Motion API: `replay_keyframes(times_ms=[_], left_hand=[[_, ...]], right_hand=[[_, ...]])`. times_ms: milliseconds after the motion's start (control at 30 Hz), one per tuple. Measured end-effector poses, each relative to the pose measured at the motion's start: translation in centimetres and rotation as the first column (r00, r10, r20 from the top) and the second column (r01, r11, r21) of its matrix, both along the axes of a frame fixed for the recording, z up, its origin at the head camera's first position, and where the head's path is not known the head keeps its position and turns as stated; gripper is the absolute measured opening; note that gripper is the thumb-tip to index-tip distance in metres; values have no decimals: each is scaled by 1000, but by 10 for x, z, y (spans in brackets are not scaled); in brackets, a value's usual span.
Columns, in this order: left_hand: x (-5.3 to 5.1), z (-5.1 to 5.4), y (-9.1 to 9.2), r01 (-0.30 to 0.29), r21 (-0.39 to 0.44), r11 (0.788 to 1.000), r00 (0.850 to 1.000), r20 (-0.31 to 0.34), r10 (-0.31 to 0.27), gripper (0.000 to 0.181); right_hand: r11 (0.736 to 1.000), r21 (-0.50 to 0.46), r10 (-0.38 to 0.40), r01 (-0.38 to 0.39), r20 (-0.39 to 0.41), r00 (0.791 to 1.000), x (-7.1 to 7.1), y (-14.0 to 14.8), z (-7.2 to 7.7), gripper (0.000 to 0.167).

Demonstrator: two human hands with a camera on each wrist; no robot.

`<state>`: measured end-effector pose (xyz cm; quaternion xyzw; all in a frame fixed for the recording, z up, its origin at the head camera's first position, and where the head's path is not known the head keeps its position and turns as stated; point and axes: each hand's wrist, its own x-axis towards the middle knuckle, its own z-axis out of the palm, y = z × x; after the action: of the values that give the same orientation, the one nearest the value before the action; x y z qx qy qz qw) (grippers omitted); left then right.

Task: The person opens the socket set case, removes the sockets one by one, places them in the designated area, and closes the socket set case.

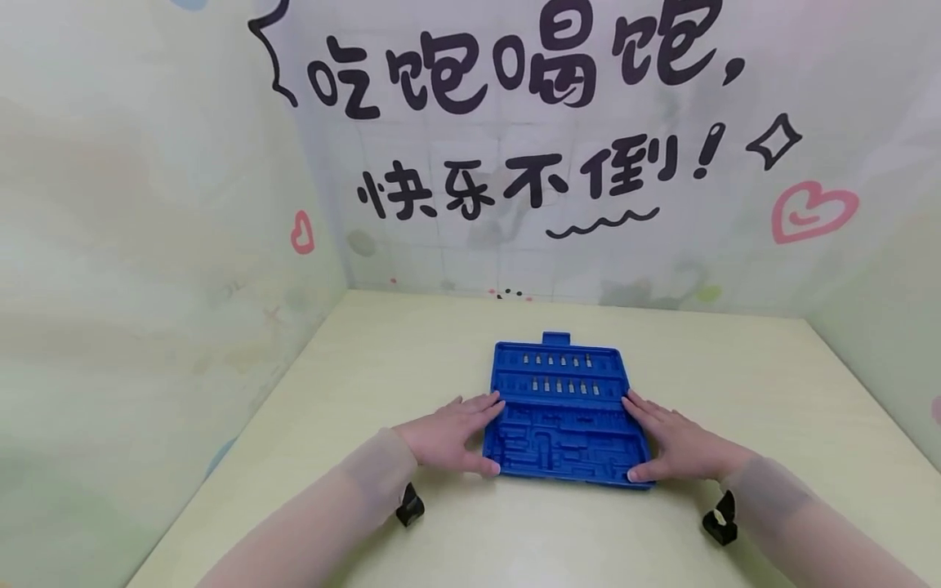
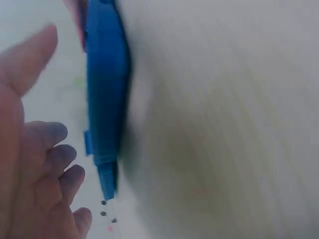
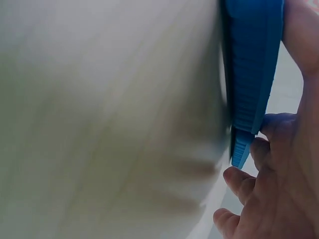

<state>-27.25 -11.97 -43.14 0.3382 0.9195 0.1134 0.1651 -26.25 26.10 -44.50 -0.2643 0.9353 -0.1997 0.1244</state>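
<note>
A blue plastic bit case [image 1: 566, 441] lies unfolded flat on the table. Its far half holds two rows of small metal bits [image 1: 559, 385]; moulded slots fill the near half. My left hand [image 1: 452, 434] is at the case's left side, fingers fairly straight and thumb by the near left corner; the left wrist view shows a gap between its fingers and the blue side wall [image 2: 107, 84]. On the right side, my right hand [image 1: 684, 445] touches the edge with extended fingers, its thumb at the near right corner. The right wrist view shows fingertips against the case wall [image 3: 251, 69].
The pale table [image 1: 412, 343] runs back to a printed wall sheet [image 1: 515, 253] with dark lettering. More printed sheet hangs along the left [image 1: 184, 269] and right [image 1: 897, 278]. Black wrist mounts [image 1: 410, 506] hang below both sleeves.
</note>
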Motion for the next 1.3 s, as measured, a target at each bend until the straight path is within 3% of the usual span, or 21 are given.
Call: replay_keyframes(times_ms=[133, 467, 733, 967, 1300], left_hand=[[-11, -8, 3, 3, -29, 1000, 1000, 26, -3, 109], [-28, -17, 8, -1, -8, 1000, 998, 69, 2, 111], [-31, -19, 2, -11, 18, 1000, 997, 79, 10, 109], [-30, -14, 3, -12, 19, 1000, 998, 69, 11, 110], [-29, -13, 3, 30, 1, 1000, 995, 95, -30, 109]], right_hand=[[1000, -12, -3, 4, 15, 1000, -1, 0, -1, 113], [998, -57, -5, 10, 79, 997, -4, 1, -3, 112], [997, -71, -13, 21, 117, 993, -7, 1, -2, 111], [997, -62, -27, 35, 128, 991, -8, 2, 0, 111], [998, -57, 1, 8, 148, 989, -11, 2, 3, 112]])
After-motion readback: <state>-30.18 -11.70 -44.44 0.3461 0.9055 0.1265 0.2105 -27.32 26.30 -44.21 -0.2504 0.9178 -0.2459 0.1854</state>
